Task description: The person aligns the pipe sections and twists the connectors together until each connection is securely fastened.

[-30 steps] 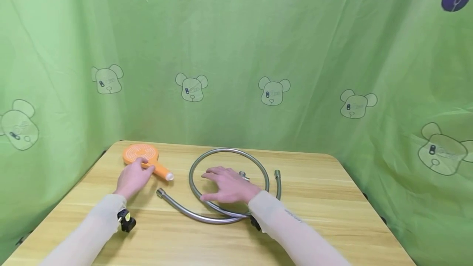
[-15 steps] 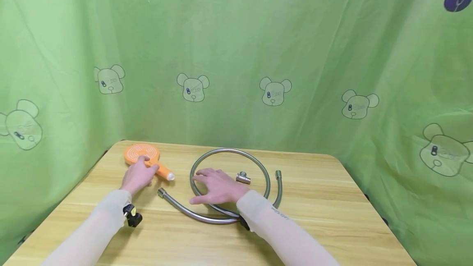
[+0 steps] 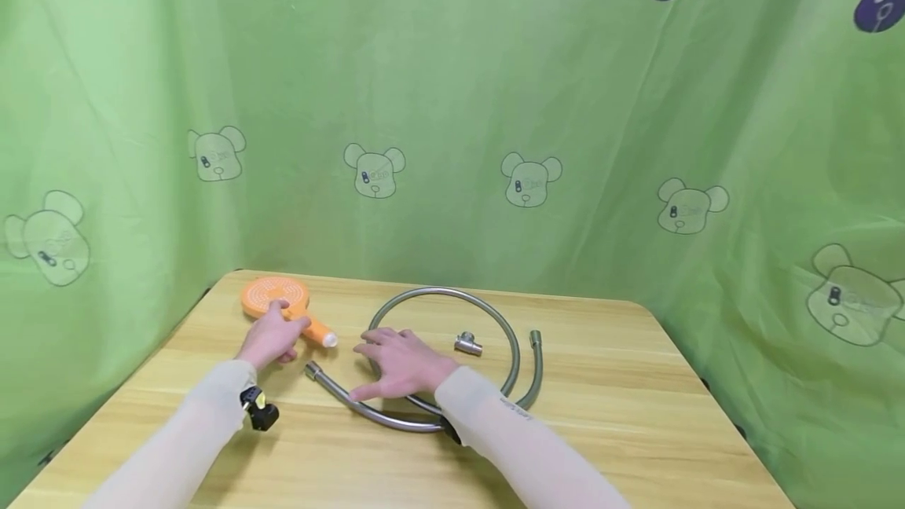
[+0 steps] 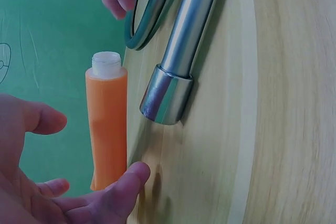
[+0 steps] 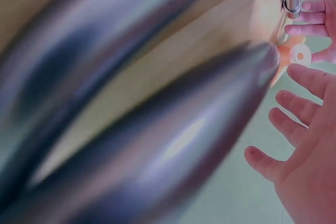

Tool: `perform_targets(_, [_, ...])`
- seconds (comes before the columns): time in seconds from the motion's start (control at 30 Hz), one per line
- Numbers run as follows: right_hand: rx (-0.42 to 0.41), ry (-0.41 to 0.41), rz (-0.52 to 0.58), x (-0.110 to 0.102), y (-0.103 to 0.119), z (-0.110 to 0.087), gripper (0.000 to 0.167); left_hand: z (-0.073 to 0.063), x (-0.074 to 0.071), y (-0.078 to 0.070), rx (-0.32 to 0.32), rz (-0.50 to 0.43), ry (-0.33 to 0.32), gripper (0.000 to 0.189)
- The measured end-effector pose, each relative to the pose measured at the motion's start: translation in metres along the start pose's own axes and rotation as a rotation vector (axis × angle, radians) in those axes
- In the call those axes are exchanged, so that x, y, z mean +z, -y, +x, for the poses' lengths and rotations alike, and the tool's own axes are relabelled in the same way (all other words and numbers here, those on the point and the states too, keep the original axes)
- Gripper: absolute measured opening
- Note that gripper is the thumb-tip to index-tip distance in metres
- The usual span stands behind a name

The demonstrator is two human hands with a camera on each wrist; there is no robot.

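Observation:
An orange shower head (image 3: 276, 294) lies at the back left of the table, its handle pointing right with a white threaded end. My left hand (image 3: 272, 335) is at the handle, thumb and fingers spread around it; in the left wrist view a gap shows between the thumb and the orange handle (image 4: 108, 124). A coiled metal shower hose (image 3: 438, 291) lies in the middle. Over the left side of its loop hovers my right hand (image 3: 406, 364), fingers spread and holding nothing. One metal hose end (image 4: 167, 98) lies near the shower head.
Inside the hose loop sits a small chrome fitting (image 3: 468, 344). The hose's other end (image 3: 535, 338) points toward the back, right of the loop. A green patterned curtain (image 3: 438, 242) surrounds the wooden table (image 3: 622, 399) at the back and sides.
My right hand has moved left across the hose loop, uncovering the chrome fitting. The left hand stays by the shower head with a slight shift. The whole head view shifts a little.

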State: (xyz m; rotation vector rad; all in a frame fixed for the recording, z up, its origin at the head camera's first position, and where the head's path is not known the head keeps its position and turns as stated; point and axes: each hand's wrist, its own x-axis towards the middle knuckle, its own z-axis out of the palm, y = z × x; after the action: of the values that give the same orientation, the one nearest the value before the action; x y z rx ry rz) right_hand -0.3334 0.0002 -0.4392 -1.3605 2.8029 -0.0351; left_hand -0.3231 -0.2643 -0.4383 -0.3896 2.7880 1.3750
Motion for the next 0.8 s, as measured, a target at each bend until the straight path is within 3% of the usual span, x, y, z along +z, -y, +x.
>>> perform_targets(0.57, [-0.038, 0.033, -0.101, 0.01, 0.02, 0.016, 0.091, 0.004, 0.009, -0.006, -0.016, -0.139, 0.017, 0.075])
perform_targets(0.8, [-0.037, 0.031, -0.093, 0.016, 0.022, 0.019, 0.089, 0.007, 0.007, -0.005, -0.053, -0.198, -0.036, 0.074])
